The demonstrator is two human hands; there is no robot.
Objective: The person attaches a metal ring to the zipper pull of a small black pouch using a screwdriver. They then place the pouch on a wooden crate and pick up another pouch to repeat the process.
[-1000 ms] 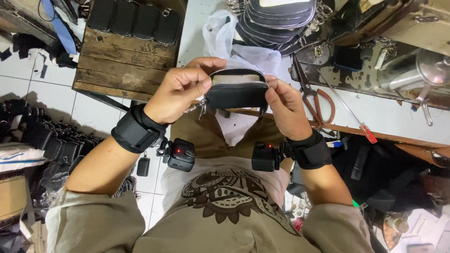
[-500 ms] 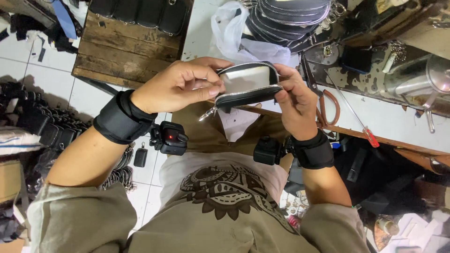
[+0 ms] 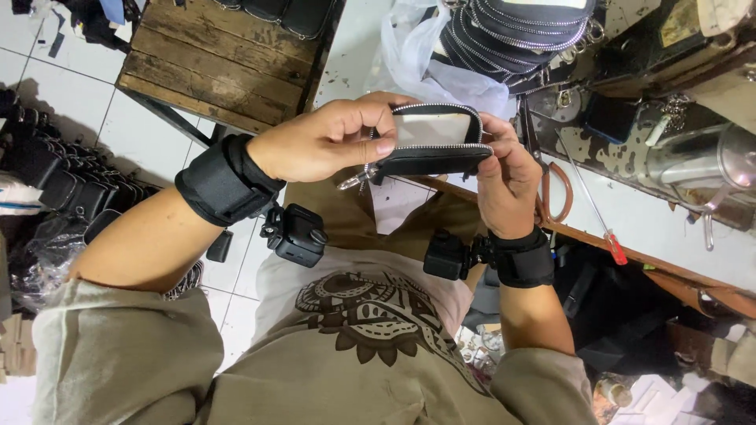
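Holding one small black zip pouch [image 3: 431,145] at the upper middle of the frame, two hands share it: the left hand [image 3: 327,142] has its grip pinched on the near edge by the zip pull, the right hand [image 3: 508,177] clasps the far end. Its zip gapes, showing pale lining. One stack of similar pouches [image 3: 520,27] lies on the table [image 3: 661,216] at upper right, beside one red-handled screwdriver [image 3: 591,201]

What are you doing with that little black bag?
A person holds a small black zip pouch up in both hands. The left hand pinches its zipper end, and the right hand grips the other side. The pouch is unzipped, showing a pale lining. A stack of similar pouches sits on the workbench beyond.
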